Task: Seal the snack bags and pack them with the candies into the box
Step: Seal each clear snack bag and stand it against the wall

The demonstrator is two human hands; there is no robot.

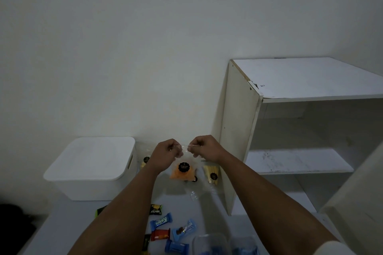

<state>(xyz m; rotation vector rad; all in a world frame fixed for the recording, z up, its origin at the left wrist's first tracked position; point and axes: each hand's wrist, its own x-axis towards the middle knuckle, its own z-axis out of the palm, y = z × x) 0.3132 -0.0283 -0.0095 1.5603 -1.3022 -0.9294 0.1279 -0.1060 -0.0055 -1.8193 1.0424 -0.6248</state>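
Both hands, left hand (165, 152) and right hand (204, 147), pinch the orange snack bag (182, 170) top; uneven pressure could leave the seal gapped, with the closed box (91, 170) at nine o'clock.

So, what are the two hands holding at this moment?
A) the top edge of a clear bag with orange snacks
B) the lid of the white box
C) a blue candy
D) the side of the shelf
A: the left hand and the right hand each pinch the top edge of the clear snack bag, which hangs between them with orange contents.
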